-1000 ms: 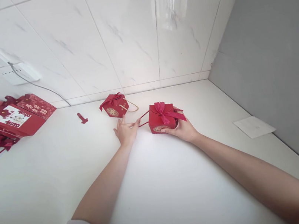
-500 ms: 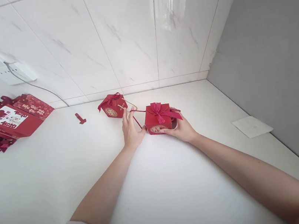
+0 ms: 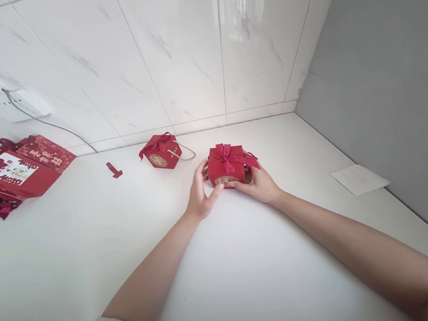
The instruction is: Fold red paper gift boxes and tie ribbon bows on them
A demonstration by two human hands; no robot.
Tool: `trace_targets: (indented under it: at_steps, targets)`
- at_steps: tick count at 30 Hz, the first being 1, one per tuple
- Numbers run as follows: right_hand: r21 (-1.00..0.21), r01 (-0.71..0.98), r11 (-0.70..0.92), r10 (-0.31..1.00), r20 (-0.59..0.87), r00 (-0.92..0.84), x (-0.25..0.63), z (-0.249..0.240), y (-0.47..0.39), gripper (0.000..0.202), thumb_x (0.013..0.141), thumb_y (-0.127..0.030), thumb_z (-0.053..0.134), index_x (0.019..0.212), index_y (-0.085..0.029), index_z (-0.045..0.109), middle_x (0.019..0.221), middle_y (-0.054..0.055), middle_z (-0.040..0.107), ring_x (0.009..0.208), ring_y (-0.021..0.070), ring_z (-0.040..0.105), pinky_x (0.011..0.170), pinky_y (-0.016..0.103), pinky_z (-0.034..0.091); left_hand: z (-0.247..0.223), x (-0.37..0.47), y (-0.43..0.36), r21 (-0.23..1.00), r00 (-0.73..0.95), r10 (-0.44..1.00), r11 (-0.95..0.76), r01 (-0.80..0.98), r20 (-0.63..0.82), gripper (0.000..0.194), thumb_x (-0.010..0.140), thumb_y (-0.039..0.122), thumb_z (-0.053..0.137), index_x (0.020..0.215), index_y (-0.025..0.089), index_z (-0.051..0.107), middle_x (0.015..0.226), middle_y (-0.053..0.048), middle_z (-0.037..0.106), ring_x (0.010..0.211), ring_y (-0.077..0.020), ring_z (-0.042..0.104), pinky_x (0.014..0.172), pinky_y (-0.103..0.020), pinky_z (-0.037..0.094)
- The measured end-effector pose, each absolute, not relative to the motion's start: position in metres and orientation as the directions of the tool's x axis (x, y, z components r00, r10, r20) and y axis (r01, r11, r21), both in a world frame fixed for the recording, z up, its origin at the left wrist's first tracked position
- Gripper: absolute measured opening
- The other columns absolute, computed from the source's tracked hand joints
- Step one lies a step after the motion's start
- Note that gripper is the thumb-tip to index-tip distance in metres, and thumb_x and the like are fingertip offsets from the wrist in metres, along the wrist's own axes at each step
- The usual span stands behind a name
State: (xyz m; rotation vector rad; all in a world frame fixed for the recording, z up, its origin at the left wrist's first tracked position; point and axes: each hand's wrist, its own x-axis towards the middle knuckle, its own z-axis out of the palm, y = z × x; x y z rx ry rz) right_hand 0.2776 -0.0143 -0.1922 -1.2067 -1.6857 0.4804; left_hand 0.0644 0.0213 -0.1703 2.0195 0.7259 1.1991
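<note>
A red gift box point(image 3: 215, 166) with a pink-red ribbon bow point(image 3: 227, 157) on top and a gold round emblem on its front rests on the white table, between my two hands. On its right side my right hand point(image 3: 260, 183) grips it, thumb on the front face and fingers partly hidden behind. My left hand point(image 3: 200, 195) is curved around the left side, its thumb at the lower front edge and its fingers along the side. A second red gift box point(image 3: 162, 153) with a bow and a gold cord handle point(image 3: 187, 156) stands behind and to the left.
A small dark-red strip point(image 3: 114, 170) lies left of the second box. Several red boxes and ribbons point(image 3: 18, 173) are heaped at the far left. A white paper point(image 3: 360, 179) lies by the grey panel point(image 3: 394, 74) at right. A cable point(image 3: 51, 123) hangs from the wall socket.
My left hand has let go of the dark-red cord and moved right, closing around the box's left side. The cord no longer stretches out to the left. My right hand keeps its hold.
</note>
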Motion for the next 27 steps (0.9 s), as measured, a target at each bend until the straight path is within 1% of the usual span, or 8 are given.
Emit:
trace_targets:
  at_steps: [2, 6, 11, 17, 19, 22, 24, 27]
  targets:
    - [-0.766, 0.49, 0.416, 0.885, 0.465, -0.025, 0.277, -0.192, -0.016, 0.072, 0.082, -0.05, 0.069, 0.144, -0.029, 0.039, 0.151, 0.013, 0.037, 0.14, 0.0357, 0.036, 0.109, 0.058, 0.042, -0.174, 0.067, 0.022, 0.858, 0.455, 0.787, -0.506, 0.089, 0.417, 0.07, 0.084, 0.041, 0.068, 0.144, 0.022, 0.038, 0.145, -0.015, 0.048, 0.133, -0.0319, 0.048, 0.11, -0.045, 0.039]
    - [-0.798, 0.404, 0.447, 0.887, 0.454, -0.086, 0.273, -0.19, -0.022, 0.075, 0.088, -0.048, 0.063, 0.151, -0.028, 0.027, 0.149, 0.015, 0.036, 0.125, 0.0303, 0.052, 0.092, 0.048, 0.057, -0.178, 0.067, 0.032, 0.947, 0.227, 0.925, -0.32, 0.035, 0.304, 0.047, 0.093, 0.052, 0.052, 0.13, 0.022, 0.052, 0.124, -0.01, 0.064, 0.121, -0.027, 0.058, 0.106, -0.041, 0.043]
    - [-0.757, 0.377, 0.533, 0.836, 0.541, -0.095, 0.268, -0.186, -0.026, 0.076, 0.088, -0.044, 0.065, 0.151, -0.032, 0.025, 0.144, 0.013, 0.041, 0.116, 0.028, 0.055, 0.083, 0.043, 0.061, -0.181, 0.065, 0.04, 0.98, 0.142, 0.97, -0.194, -0.047, 0.199, 0.048, 0.092, 0.061, 0.047, 0.12, 0.023, 0.057, 0.103, -0.006, 0.07, 0.093, -0.0209, 0.067, 0.08, -0.032, 0.055]
    - [-0.8, 0.365, 0.476, 0.858, 0.514, 0.006, 0.27, -0.186, -0.026, 0.069, 0.087, -0.043, 0.067, 0.145, -0.032, 0.033, 0.141, 0.014, 0.045, 0.073, 0.0177, 0.065, 0.075, 0.045, 0.062, -0.186, 0.065, 0.043, 0.993, 0.231, 0.966, -0.119, 0.001, 0.115, 0.051, 0.089, 0.064, 0.05, 0.105, 0.018, 0.064, 0.058, 0.001, 0.055, 0.042, -0.0116, 0.047, 0.041, -0.024, 0.037]
    - [-0.793, 0.375, 0.48, 0.852, 0.523, 0.018, 0.27, -0.186, -0.026, 0.069, 0.086, -0.042, 0.068, 0.145, -0.031, 0.034, 0.141, 0.014, 0.046, 0.073, 0.0176, 0.065, 0.074, 0.044, 0.062, -0.184, 0.064, 0.041, 0.994, 0.235, 0.966, -0.113, -0.001, 0.11, 0.053, 0.089, 0.065, 0.049, 0.114, 0.02, 0.062, 0.063, 0.0, 0.059, 0.048, -0.0135, 0.053, 0.046, -0.026, 0.042]
    - [-0.74, 0.438, 0.51, 0.825, 0.565, -0.004, 0.269, -0.186, -0.027, 0.067, 0.086, -0.04, 0.068, 0.144, -0.031, 0.036, 0.138, 0.013, 0.048, 0.081, 0.0202, 0.066, 0.075, 0.043, 0.061, -0.178, 0.064, 0.036, 0.979, 0.24, 0.949, -0.192, -0.074, 0.204, 0.067, 0.087, 0.069, 0.049, 0.139, 0.027, 0.045, 0.108, -0.008, 0.067, 0.092, -0.0233, 0.067, 0.075, -0.035, 0.054]
    - [-0.684, 0.477, 0.552, 0.794, 0.606, -0.049, 0.267, -0.185, -0.029, 0.062, 0.088, -0.037, 0.065, 0.143, -0.031, 0.037, 0.135, 0.012, 0.051, 0.092, 0.0228, 0.065, 0.079, 0.044, 0.061, -0.173, 0.065, 0.034, 0.95, 0.277, 0.91, -0.283, -0.13, 0.309, 0.075, 0.084, 0.068, 0.055, 0.144, 0.028, 0.037, 0.135, -0.011, 0.056, 0.122, -0.0287, 0.056, 0.096, -0.04, 0.049]
    - [-0.633, 0.46, 0.622, 0.751, 0.649, -0.123, 0.264, -0.183, -0.033, 0.055, 0.094, -0.031, 0.057, 0.144, -0.032, 0.035, 0.134, 0.01, 0.052, 0.109, 0.0238, 0.062, 0.093, 0.045, 0.059, -0.169, 0.067, 0.032, 0.936, 0.3, 0.889, -0.308, -0.172, 0.347, 0.069, 0.084, 0.056, 0.065, 0.141, 0.026, 0.04, 0.145, -0.011, 0.049, 0.136, -0.0283, 0.045, 0.111, -0.04, 0.039]
